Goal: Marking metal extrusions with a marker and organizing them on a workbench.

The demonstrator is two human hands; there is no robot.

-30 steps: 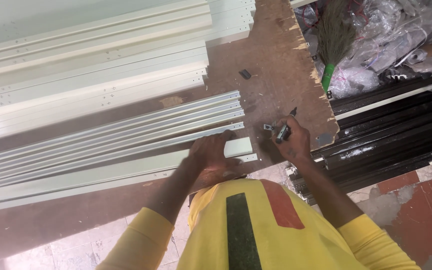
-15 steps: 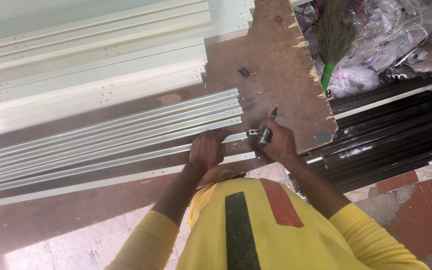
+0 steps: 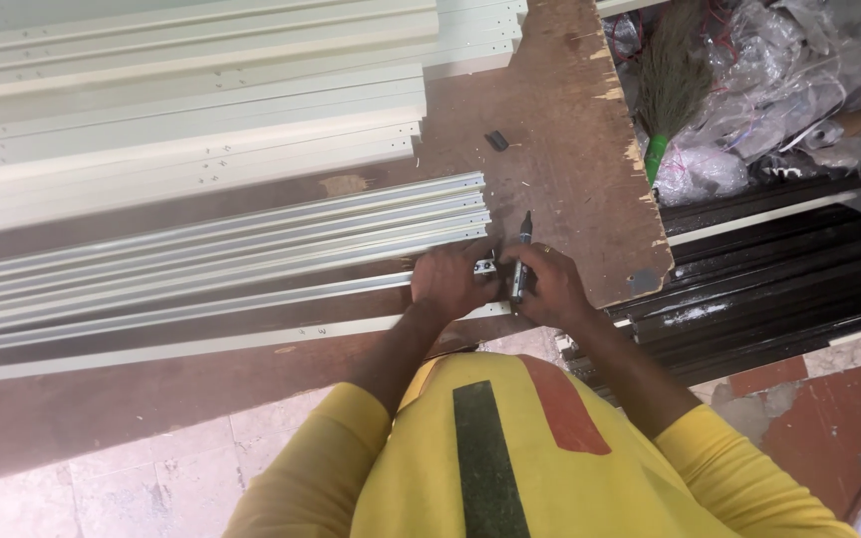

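Your right hand (image 3: pixel 548 289) grips a black marker pen (image 3: pixel 521 261) with fingers curled around its barrel, tip pointing toward twelve o'clock. At nine o'clock from it, your left hand (image 3: pixel 450 281) closes its fingers on a small metal fitting (image 3: pixel 485 267), pressing it on the end of a pale aluminium profile (image 3: pixel 251 299) at the near edge of the worn plywood bench (image 3: pixel 560 149). For a clean mark, I judge you should keep the fitting pressed flat and square to the profile's end and the pen upright against its edge. The profiles are long, ribbed, satin-smooth channels lying side by side; cream ones (image 3: pixel 181 110) with small holes are stacked toward eleven o'clock. At three o'clock lie glossy black profiles (image 3: pixel 779 279); at one o'clock, a green-handled broom (image 3: pixel 665 100) rests on crinkled plastic bags (image 3: pixel 799 70).
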